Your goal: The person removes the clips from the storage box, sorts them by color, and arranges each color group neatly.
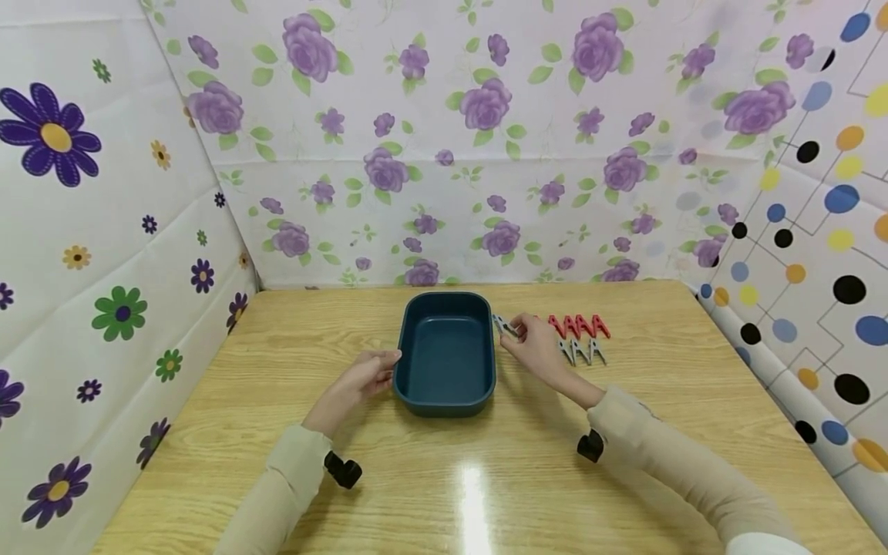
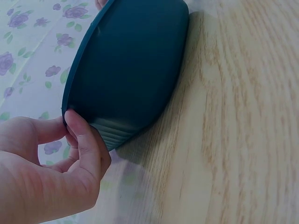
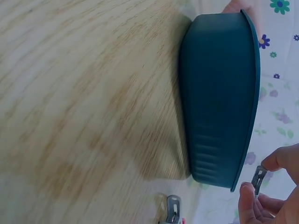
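A dark teal rectangular bin (image 1: pixel 446 407) stands on the table, with nothing inside it. My left hand (image 1: pixel 361 381) pinches its left rim between thumb and fingers, clearer in the left wrist view. Just off the bin's right rim, my right hand (image 1: pixel 537 351) holds a small grey clothespin (image 3: pixel 258 180) by its ends, between thumb and fingertips. To the right of that hand lie a row of red clothespins (image 1: pixel 581 326) and, nearer me, a row of grey clothespins (image 1: pixel 581 352). The hand partly hides the left end of both rows.
The wooden table (image 1: pixel 444 470) carries all of this. A flowered cloth (image 1: pixel 444 223) hangs behind its far edge, and patterned cloths line the left and right sides. Another grey clothespin (image 3: pixel 173 208) shows low in the right wrist view.
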`<action>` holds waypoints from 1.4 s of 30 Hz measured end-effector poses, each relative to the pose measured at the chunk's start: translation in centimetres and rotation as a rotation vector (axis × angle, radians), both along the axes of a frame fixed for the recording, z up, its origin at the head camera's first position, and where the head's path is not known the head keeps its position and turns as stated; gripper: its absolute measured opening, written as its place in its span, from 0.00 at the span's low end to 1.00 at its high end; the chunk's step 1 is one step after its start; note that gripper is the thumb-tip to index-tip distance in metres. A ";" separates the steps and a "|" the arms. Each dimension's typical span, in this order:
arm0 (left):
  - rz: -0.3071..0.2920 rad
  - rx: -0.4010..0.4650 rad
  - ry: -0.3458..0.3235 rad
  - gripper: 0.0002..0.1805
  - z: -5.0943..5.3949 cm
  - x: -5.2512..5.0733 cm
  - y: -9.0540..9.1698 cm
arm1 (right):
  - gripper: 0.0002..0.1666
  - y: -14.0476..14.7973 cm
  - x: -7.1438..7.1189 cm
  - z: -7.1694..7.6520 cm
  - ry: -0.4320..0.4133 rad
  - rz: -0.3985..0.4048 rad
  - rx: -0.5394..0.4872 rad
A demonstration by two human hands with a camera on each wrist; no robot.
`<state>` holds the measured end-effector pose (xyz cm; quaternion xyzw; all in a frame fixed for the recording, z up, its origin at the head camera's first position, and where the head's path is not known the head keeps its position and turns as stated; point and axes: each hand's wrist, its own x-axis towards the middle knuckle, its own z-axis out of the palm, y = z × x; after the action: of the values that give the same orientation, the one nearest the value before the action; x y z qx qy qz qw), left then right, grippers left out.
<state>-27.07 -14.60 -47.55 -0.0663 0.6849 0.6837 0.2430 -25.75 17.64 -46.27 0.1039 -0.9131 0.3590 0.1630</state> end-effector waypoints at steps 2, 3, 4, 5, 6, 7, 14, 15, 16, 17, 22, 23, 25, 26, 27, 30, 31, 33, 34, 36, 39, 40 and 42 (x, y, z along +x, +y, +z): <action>0.002 0.001 0.001 0.26 0.0 0.0 0.0 | 0.15 0.3 0.0 -0.1 0.002 0.000 0.005; 0.002 0.002 0.001 0.27 0.0 -0.1 0.0 | 0.15 0.4 0.0 -0.1 0.000 -0.001 0.003; 0.002 0.002 0.002 0.27 0.0 -0.1 0.0 | 0.15 0.5 0.0 -0.1 -0.002 0.000 -0.001; 0.001 0.001 0.003 0.27 0.0 -0.1 0.1 | 0.15 0.6 0.0 -0.1 0.001 -0.001 -0.002; 0.003 0.000 0.002 0.27 0.0 -0.1 0.1 | 0.15 0.6 0.0 -0.2 0.001 -0.004 -0.001; 0.003 -0.003 0.002 0.26 0.0 -0.1 0.1 | 0.15 0.7 0.0 -0.2 0.001 -0.006 -0.001; 0.004 -0.009 0.001 0.26 0.2 0.1 0.1 | 0.15 1.3 0.1 -0.5 -0.008 -0.031 0.010; 0.006 -0.010 -0.002 0.26 0.2 0.1 0.2 | 0.15 1.4 0.2 -0.6 -0.008 -0.034 0.014; 0.006 -0.010 -0.004 0.26 0.2 0.1 0.2 | 0.15 1.5 0.2 -0.6 -0.011 -0.038 0.019; 0.008 -0.011 -0.006 0.26 0.2 0.0 0.2 | 0.15 1.6 0.2 -0.7 -0.013 -0.039 0.021; 0.014 -0.015 -0.011 0.27 0.1 -0.1 0.2 | 0.15 2.2 0.2 -1.1 -0.015 -0.045 0.033; 0.013 -0.016 -0.012 0.27 0.1 -0.2 0.2 | 0.15 2.3 0.2 -1.1 -0.014 -0.046 0.033; 0.015 -0.015 -0.013 0.27 0.1 -0.2 0.2 | 0.16 2.6 0.2 -1.3 -0.012 -0.048 0.045; 0.013 -0.015 -0.013 0.27 0.1 -0.1 0.2 | 0.15 2.7 0.2 -1.3 -0.012 -0.050 0.053; 0.012 -0.016 -0.011 0.27 0.2 -0.1 0.2 | 0.15 2.9 0.2 -1.4 -0.015 -0.049 0.057; 0.021 -0.015 -0.015 0.26 0.2 0.0 0.1 | 0.15 3.3 0.3 -1.7 -0.028 -0.047 0.071; 0.021 -0.015 -0.014 0.25 0.3 0.0 0.1 | 0.15 3.4 0.3 -1.8 -0.032 -0.044 0.074; 0.020 -0.016 -0.015 0.25 0.3 0.0 0.1 | 0.14 3.6 0.3 -1.9 -0.033 -0.036 0.078; 0.019 -0.015 -0.015 0.26 0.3 0.1 0.1 | 0.14 3.7 0.4 -2.0 -0.036 -0.034 0.084; 0.014 -0.016 -0.016 0.26 0.3 0.1 0.1 | 0.14 4.0 0.5 -2.1 -0.036 -0.031 0.096; 0.005 -0.021 -0.016 0.26 0.2 0.1 0.1 | 0.16 4.3 0.7 -2.3 -0.049 -0.039 0.111; 0.006 -0.020 -0.016 0.26 0.2 0.1 0.1 | 0.16 4.4 0.7 -2.4 -0.055 -0.040 0.114; 0.007 -0.020 -0.016 0.26 0.2 0.1 0.1 | 0.17 4.7 0.6 -2.5 -0.064 -0.047 0.112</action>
<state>-26.93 -14.51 -47.37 -0.0766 0.6894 0.6772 0.2455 -25.11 22.39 -48.81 0.0796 -0.9386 0.3068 0.1360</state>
